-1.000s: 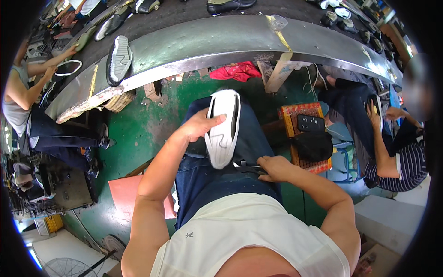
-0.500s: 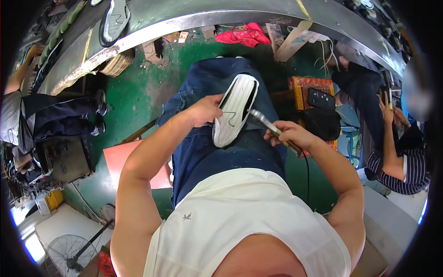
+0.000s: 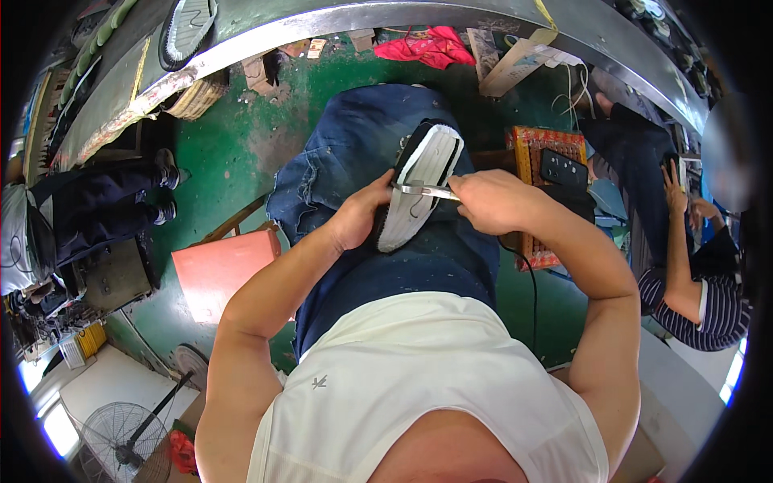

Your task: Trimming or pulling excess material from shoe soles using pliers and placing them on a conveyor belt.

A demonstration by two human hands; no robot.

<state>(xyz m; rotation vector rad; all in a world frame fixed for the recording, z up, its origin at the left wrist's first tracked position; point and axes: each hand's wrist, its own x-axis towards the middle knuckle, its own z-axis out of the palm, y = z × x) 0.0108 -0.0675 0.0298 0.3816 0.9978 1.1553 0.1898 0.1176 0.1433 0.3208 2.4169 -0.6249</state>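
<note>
An upturned shoe (image 3: 419, 177) lies across my thighs, its black upper folded round a pale, ribbed bottom. A thin dark cord loops over that bottom. My left hand (image 3: 365, 211) grips the shoe's left edge, with the fingertips partly hidden beneath it. In my closed right hand (image 3: 491, 200) is a metal-headed hand tool (image 3: 435, 191), lying crosswise over the shoe. Its head reaches the left edge beside my left fingers. I cannot tell whether the tool is hammer or pincers; my fist hides the handle.
A metal-edged workbench (image 3: 346, 22) curves across the far side, with another shoe (image 3: 187, 34) on it. A pink box (image 3: 225, 270) stands left, and a patterned stool (image 3: 543, 138) carrying a phone (image 3: 562, 167) stands right. People sit on both sides. A black cable (image 3: 535, 306) hangs below my right hand.
My right hand has swung left and up, bringing the tool from beside the shoe to over it. The shoe has tilted, showing more black upper, and my left hand has shifted slightly.
</note>
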